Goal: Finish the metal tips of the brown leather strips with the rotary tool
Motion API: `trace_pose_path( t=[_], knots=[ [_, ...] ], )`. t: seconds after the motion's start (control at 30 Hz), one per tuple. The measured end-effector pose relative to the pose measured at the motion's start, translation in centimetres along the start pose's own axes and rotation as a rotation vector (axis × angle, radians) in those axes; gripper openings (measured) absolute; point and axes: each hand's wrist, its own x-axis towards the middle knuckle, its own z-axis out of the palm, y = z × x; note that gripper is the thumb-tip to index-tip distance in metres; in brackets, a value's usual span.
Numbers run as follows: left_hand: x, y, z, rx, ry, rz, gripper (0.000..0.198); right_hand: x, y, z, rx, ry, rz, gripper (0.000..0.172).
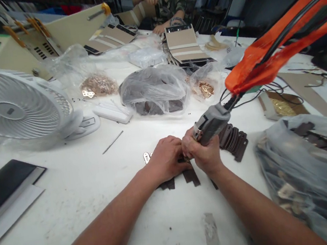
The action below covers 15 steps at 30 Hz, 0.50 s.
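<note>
My right hand is wrapped round a grey powered screwdriver, which slants down to the left; its tip is hidden by my fingers. Close beside it, my left hand has its fingers bent down on a dark brown strap piece on the white table. More dark brown strips stick out from beneath my left hand. A shiny metal fitting shows just behind that hand. To the right of the screwdriver lies a fanned row of brown tabs.
An orange-wrapped cable runs from the screwdriver to the upper right. Bags of gold fittings and brown pieces stand behind; a large bag is at right. A fan stands left. A person sits opposite.
</note>
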Motion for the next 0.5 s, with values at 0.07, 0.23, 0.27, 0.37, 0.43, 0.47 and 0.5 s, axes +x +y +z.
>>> trace_pose_path(
  t=[0.07, 0.23, 0.27, 0.37, 0.43, 0.47, 0.5],
  knots=[
    [-0.1, 0.0, 0.0, 0.018, 0.003, 0.003, 0.031, 0.1, 0.0, 0.0, 0.021, -0.020, 0.004, 0.039],
    [-0.4, 0.1, -0.1, 0.037, -0.017, 0.034, 0.035, 0.3, -1.0, -0.6, 0.152, -0.086, -0.003, 0.039],
    [-0.4, 0.2, -0.2, 0.035, -0.028, 0.029, 0.034, 0.5, -1.5, -0.8, 0.190, -0.062, -0.019, 0.040],
    [-0.4, 0.5, -0.6, 0.019, -0.053, 0.023, 0.030, 1.6, -3.3, -1.7, 0.269, 0.132, -0.122, 0.045],
    [-0.4, 0.7, -0.8, 0.008, -0.062, 0.015, 0.029, 2.5, -3.9, -2.5, 0.259, 0.294, -0.182, 0.048],
    [-0.4, 0.8, -0.9, 0.001, -0.067, 0.005, 0.028, 3.0, -4.0, -2.9, 0.242, 0.362, -0.200, 0.050],
    [-0.4, 0.9, -1.0, -0.006, -0.074, -0.006, 0.028, 3.4, -3.8, -3.4, 0.226, 0.421, -0.210, 0.051]
  ],
)
